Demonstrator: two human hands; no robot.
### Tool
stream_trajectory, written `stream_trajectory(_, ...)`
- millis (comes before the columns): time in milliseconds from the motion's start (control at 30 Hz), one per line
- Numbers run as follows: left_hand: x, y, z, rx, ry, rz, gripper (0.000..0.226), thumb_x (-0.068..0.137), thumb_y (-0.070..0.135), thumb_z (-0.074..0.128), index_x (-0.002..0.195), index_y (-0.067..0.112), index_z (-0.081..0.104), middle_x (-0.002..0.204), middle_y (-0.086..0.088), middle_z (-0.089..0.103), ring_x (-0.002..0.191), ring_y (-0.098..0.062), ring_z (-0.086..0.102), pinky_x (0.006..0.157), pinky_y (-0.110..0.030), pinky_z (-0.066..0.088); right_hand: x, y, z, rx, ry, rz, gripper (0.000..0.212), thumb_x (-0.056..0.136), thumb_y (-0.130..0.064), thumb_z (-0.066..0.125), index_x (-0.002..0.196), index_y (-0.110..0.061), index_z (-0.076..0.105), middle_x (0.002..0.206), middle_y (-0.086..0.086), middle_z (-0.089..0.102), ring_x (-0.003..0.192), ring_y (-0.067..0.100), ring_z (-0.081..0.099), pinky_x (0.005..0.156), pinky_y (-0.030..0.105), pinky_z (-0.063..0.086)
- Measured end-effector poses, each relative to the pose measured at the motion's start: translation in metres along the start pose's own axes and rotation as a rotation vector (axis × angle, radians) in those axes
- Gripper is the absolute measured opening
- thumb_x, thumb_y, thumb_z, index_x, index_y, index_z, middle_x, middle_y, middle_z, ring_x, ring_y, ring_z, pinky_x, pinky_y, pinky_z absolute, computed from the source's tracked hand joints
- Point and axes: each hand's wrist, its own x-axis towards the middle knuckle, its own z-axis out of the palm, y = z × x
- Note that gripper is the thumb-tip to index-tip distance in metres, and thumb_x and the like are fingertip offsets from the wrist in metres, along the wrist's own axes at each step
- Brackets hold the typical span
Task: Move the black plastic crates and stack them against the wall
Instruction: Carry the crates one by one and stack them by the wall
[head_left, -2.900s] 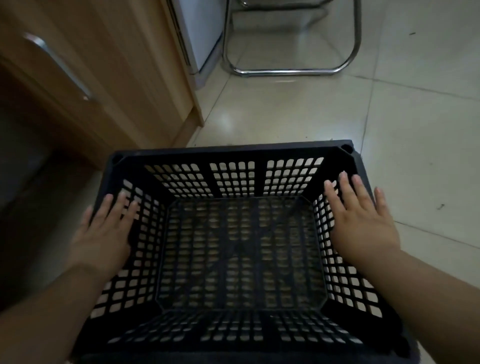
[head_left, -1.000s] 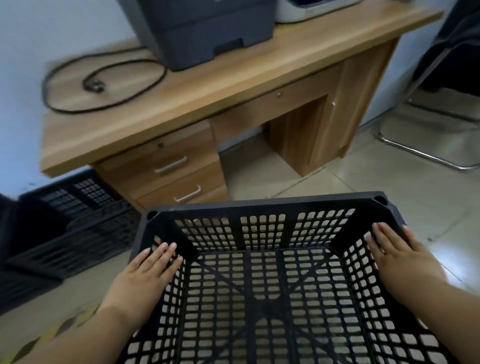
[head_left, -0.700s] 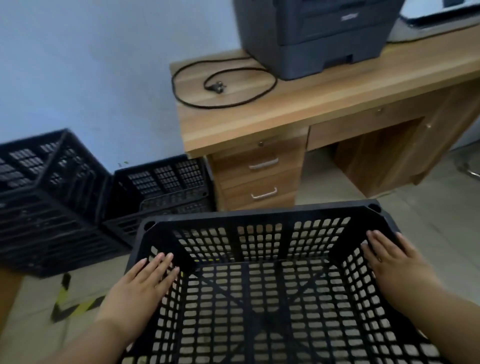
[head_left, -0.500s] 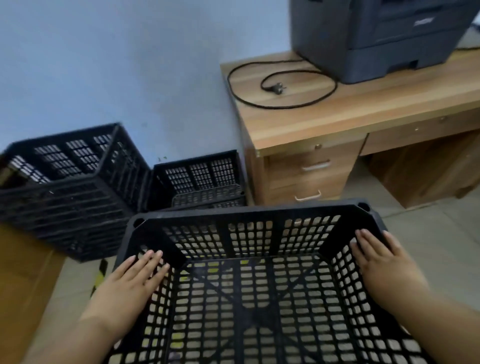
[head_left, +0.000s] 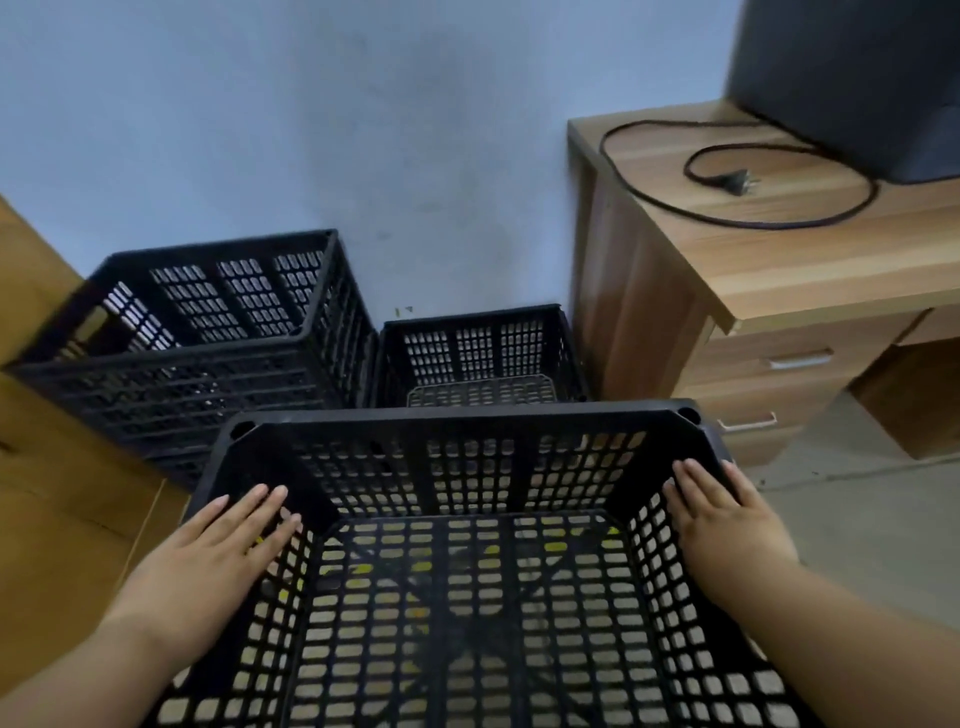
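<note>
I carry an open black lattice crate (head_left: 467, 421) in front of me, above the floor. My left hand (head_left: 208, 561) lies over its left rim and inner wall; my right hand (head_left: 727, 525) lies over its right rim. Both grip the crate. Ahead, against the pale blue wall (head_left: 311, 130), stands a tall stack of black crates (head_left: 208, 338) on the left. A lower black crate (head_left: 478, 348) sits to its right, beside the desk. The carried crate's far rim hides the lower crate's front.
A wooden desk (head_left: 779, 260) with drawers stands at the right, bearing a black power cord (head_left: 737, 171) and a dark printer (head_left: 852, 78). A brown wooden surface (head_left: 52, 493) fills the left side. Yellow floor marks show through the crate's bottom. Grey floor tiles (head_left: 852, 519) lie at right.
The view has swung left and closer to the wall; the stacked crates now sit straight ahead and the desk has slid to the right. Both hands hold the crate as before.
</note>
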Motion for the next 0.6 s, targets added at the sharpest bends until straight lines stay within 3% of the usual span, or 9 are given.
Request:
stream_trajectory(400,0.12,-0.021,0.0,-0.034,0.0,0.061,0.075,0.094,0.004,0.03,0.134,0.021,-0.031,0.141,-0.006,-0.04,0.128,-0.018,-0.036,0.112,-0.038,-0.015,0.101,0.005,-0.023,-0.017,-0.043,0.01,0.061,0.098,-0.026,0.02,0.146,-0.008,-0.014,0.155,0.012,-0.024,0.142,0.024,-0.026,0.063,0.041,-0.045)
stream_trajectory(600,0.187,-0.028,-0.018,-0.062,-0.03,0.091,0.073,0.096,0.006,0.029,0.135,0.02,-0.031,0.139,-0.005,-0.04,0.126,-0.015,-0.035,0.111,-0.037,-0.016,0.151,0.025,-0.039,-0.062,-0.083,-0.026,0.059,0.098,-0.029,0.016,0.147,-0.009,-0.01,0.156,0.011,-0.019,0.143,0.025,-0.021,0.057,0.043,-0.047)
